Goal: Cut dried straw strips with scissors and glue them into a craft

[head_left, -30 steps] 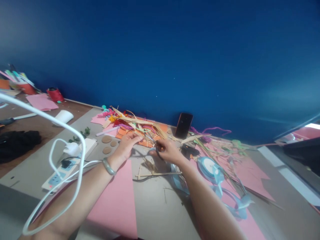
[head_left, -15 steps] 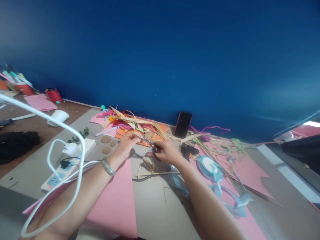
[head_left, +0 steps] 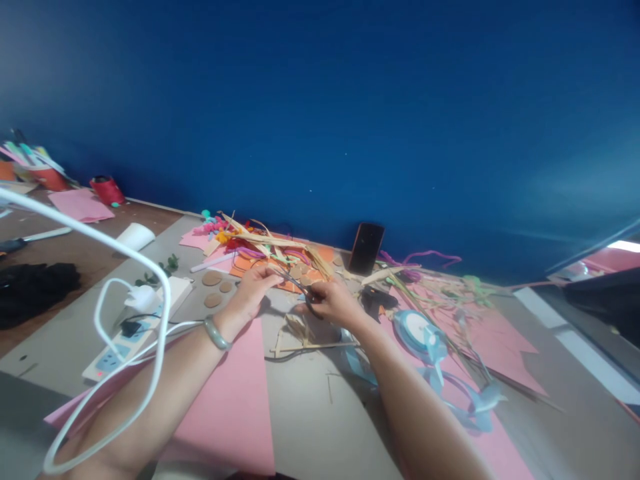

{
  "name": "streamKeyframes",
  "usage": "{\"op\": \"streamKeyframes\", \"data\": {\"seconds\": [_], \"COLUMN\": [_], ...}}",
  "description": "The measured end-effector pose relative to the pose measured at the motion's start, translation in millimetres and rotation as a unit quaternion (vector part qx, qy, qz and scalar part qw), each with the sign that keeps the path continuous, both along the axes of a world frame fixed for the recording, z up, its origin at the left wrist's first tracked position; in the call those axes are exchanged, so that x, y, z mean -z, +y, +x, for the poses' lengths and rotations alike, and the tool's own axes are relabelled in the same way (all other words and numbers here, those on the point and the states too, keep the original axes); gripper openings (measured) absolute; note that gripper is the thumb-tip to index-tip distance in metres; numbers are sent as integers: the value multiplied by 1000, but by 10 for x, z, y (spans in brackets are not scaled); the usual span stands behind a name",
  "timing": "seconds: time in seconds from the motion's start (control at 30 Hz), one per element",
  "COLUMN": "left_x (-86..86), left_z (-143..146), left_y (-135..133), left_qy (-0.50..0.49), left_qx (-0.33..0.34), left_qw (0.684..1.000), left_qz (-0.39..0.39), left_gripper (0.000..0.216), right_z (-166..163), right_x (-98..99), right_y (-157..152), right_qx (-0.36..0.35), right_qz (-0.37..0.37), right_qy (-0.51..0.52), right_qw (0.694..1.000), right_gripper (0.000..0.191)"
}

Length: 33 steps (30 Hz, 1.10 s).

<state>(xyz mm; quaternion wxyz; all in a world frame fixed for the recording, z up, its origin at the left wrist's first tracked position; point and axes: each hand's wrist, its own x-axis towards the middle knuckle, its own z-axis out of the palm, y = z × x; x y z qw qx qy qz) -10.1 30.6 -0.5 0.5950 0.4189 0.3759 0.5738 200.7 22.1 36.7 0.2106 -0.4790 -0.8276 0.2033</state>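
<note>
My right hand (head_left: 333, 303) is closed around the dark handles of a pair of scissors (head_left: 296, 282), whose blades point left toward my other hand. My left hand (head_left: 255, 288), with a bangle (head_left: 217, 332) on its wrist, pinches something at the blade tips. What lies between those fingertips is too small to make out. Just below the hands, strips of straw-coloured material form a small frame shape (head_left: 303, 333) on the table. Orange paper (head_left: 243, 265) and several round brown discs (head_left: 213, 301) lie close by.
A phone (head_left: 367, 249) leans against the blue wall. A ribbon roll (head_left: 419, 331) lies on pink paper at right. At left, a white cable (head_left: 161, 333) loops over the power strip (head_left: 113, 353). A white roll (head_left: 136, 238) and a pen holder (head_left: 50, 177) stand further left.
The white roll on the left has shifted right. Both hands stay almost in place, the scissors moving only slightly.
</note>
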Motion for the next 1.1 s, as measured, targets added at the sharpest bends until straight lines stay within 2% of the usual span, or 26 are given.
{"op": "streamKeyframes", "data": {"seconds": [0.47,0.6,0.73,0.93,1.1], "left_x": [-24,-28,-16,-70,-86], "left_z": [5,-8,-15,15,34], "left_y": [-19,-12,-3,-33,-46], "left_qy": [-8,0,20,53,52], "left_qx": [3,-7,-35,-71,-70], "left_qw": [1000,1000,999,996,996], "left_qz": [-5,-4,-5,0,10], "left_gripper": [15,16,17,14,13], "right_z": [30,7,2,18,-1], "right_x": [13,2,17,63,23], "right_y": [37,30,26,51,21], "right_qx": [17,41,38,30,22], "right_qz": [-51,-105,-140,-102,-57], "right_qy": [-8,54,137,87,30], "right_qw": [999,992,980,990,998], "right_gripper": [45,48,41,38,41]}}
